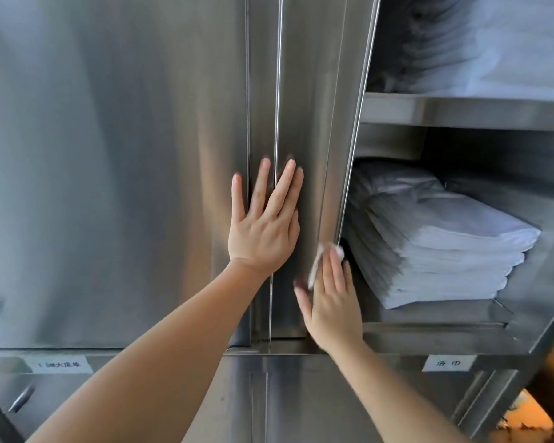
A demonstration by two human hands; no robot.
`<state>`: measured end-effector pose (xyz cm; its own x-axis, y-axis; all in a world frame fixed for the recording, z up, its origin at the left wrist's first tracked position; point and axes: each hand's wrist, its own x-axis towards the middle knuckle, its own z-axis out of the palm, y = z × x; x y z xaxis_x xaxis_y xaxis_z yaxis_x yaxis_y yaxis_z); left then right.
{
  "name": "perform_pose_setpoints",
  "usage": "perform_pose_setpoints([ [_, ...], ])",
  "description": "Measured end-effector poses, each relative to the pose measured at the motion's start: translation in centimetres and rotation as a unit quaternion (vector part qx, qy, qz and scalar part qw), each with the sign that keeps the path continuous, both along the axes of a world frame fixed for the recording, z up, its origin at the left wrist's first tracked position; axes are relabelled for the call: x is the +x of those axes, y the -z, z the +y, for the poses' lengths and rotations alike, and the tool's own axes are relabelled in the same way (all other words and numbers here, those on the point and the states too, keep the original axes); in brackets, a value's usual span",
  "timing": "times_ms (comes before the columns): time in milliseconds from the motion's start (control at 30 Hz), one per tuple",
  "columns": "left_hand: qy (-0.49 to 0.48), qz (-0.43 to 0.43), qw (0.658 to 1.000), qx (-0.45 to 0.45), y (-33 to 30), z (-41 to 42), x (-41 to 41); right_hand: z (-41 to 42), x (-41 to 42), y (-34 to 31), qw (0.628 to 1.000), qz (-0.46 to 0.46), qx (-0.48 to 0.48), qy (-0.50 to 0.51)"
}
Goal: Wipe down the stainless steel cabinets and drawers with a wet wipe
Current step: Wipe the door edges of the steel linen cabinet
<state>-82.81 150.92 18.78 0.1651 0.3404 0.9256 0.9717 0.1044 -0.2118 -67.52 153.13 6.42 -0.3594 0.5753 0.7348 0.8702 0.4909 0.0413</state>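
A tall stainless steel cabinet (109, 155) fills the view, with sliding doors overlapping at the middle. My left hand (264, 222) lies flat with straight fingers on the door panels, across the vertical seam. My right hand (331, 298) presses a white wet wipe (317, 263) with straight fingers against the edge of the slid-open door (336, 155). Only the wipe's upper edge shows past the fingers.
The right compartment is open: a stack of folded white linen (445, 244) lies on the lower shelf (429, 318), more linen (493, 43) on the shelf above. Paper labels (61, 365) (446, 363) sit on the rail below. A drawer handle (21, 398) shows at lower left.
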Motion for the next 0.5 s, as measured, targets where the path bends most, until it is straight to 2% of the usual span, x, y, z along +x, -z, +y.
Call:
perform_pose_setpoints([
  [67,-0.001,-0.001,1.000,-0.005,0.0,-0.1,0.1,-1.3,0.5,4.7,0.999,-0.033,-0.042,0.011],
  [133,-0.003,-0.002,1.000,-0.009,0.0,-0.2,0.2,-1.6,0.4,5.4,0.997,-0.045,-0.051,0.028],
  [200,-0.004,-0.005,1.000,-0.011,-0.1,-0.2,0.2,-1.1,-0.1,2.7,0.999,-0.020,-0.022,0.029],
  [367,-0.007,-0.002,1.000,-0.017,0.0,0.0,0.1,2.5,-0.5,-9.7,0.996,0.036,0.085,0.015],
  [433,-0.006,-0.004,1.000,-0.016,0.0,0.0,0.1,3.0,-0.4,-10.4,0.995,0.034,0.098,0.004],
  [500,-0.008,-0.002,1.000,-0.011,0.1,0.1,0.0,2.3,-0.3,-6.8,0.997,0.037,0.072,-0.008],
])
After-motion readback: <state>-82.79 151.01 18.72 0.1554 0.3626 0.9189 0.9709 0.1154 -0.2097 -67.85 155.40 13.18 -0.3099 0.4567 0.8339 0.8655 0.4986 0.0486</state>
